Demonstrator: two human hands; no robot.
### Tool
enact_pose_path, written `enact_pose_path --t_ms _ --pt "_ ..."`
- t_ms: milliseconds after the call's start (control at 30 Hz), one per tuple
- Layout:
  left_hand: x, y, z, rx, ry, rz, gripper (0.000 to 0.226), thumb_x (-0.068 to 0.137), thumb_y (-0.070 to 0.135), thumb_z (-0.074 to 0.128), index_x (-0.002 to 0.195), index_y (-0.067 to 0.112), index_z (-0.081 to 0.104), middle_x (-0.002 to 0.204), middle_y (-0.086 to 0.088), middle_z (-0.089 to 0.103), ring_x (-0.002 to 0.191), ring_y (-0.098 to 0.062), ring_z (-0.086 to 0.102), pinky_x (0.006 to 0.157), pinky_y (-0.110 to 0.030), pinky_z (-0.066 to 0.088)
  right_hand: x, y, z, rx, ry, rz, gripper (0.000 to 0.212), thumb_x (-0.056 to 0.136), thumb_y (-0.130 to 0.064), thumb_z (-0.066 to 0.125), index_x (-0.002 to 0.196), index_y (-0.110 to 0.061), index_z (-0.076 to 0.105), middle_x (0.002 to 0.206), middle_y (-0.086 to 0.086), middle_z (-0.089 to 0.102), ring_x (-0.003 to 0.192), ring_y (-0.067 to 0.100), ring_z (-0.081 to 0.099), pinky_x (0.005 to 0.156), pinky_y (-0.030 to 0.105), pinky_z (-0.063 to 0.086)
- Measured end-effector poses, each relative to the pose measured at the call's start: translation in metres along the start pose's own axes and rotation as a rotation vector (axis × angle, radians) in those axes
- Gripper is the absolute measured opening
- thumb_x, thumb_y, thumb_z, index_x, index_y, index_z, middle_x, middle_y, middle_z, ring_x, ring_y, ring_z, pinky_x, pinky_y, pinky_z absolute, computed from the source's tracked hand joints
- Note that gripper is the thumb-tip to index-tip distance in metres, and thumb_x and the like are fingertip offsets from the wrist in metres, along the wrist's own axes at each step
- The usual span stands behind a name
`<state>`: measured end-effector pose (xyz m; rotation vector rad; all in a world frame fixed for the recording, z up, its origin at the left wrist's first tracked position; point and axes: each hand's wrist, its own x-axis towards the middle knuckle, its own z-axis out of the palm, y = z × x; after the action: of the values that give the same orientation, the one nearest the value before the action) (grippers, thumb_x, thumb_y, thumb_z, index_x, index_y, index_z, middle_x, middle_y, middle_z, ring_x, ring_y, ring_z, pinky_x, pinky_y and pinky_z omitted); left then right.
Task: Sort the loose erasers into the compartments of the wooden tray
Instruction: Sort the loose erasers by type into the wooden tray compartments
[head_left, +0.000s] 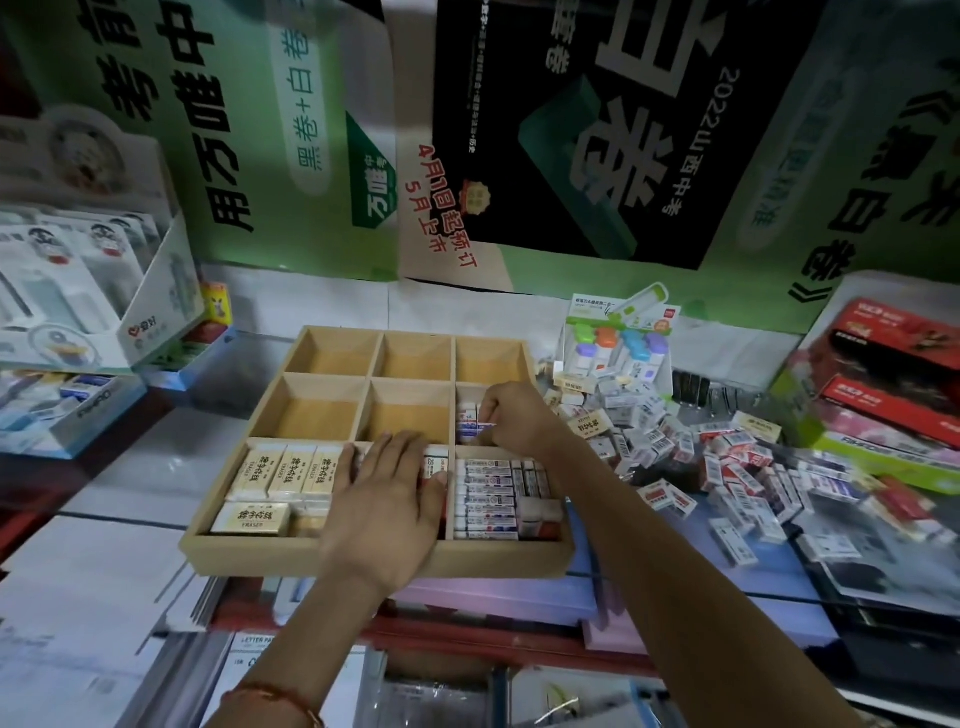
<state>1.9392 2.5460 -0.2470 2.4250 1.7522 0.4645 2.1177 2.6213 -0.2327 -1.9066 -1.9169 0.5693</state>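
Observation:
The wooden tray with nine compartments lies in the middle. Cream erasers fill its near left compartment. White and blue erasers fill the near right one. My left hand lies flat, fingers straight, over the near middle compartment and presses on the erasers there. My right hand reaches into the middle right compartment and pinches a white and blue eraser. A pile of loose erasers spreads to the right of the tray.
A pack of correction tapes stands behind the loose pile. Red boxes sit at the far right. White display boxes stand at the left. Printed posters cover the wall behind. The tray rests on pink paper stacks.

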Motion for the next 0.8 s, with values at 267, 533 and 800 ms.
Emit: enact_pose_path --t_ms 267,533,800 --pt "-0.004 -0.004 -0.006 -0.227 0.022 0.03 0.108 0.062 0.084 -0.018 0.144 0.029 0.025 0.153 0.007 0.024 0.142 -0.006 0.011 0.117 -0.035 0.0 -0.093 0.025 -0.047 0.214 0.346 -0.16 0.009 0.086 0.002 0.058 0.089 0.001 0.067 0.086 0.006 0.064 0.077 0.012 0.059 0.067 0.01 0.043" --pt "0.003 0.082 0.02 -0.157 0.307 0.421 0.052 0.097 0.037 0.024 0.116 0.007 0.062 0.121 -0.012 0.062 0.123 -0.024 0.047 0.108 -0.052 0.016 -0.22 0.153 -0.091 0.101 0.37 0.163 0.026 0.093 -0.006 0.054 0.069 -0.016 0.054 0.057 0.006 0.046 0.054 0.012 0.042 0.056 0.019 0.027" --pt "-0.003 0.146 0.044 -0.144 0.326 0.536 0.053 0.098 0.033 0.02 0.112 0.003 0.062 0.117 -0.017 0.063 0.117 -0.027 0.042 0.105 -0.047 0.018 -0.204 0.238 -0.129 -0.211 0.419 0.453 0.036 0.08 0.006 0.049 0.115 -0.002 0.057 0.109 0.02 0.058 0.104 0.036 0.054 0.077 0.032 0.042"
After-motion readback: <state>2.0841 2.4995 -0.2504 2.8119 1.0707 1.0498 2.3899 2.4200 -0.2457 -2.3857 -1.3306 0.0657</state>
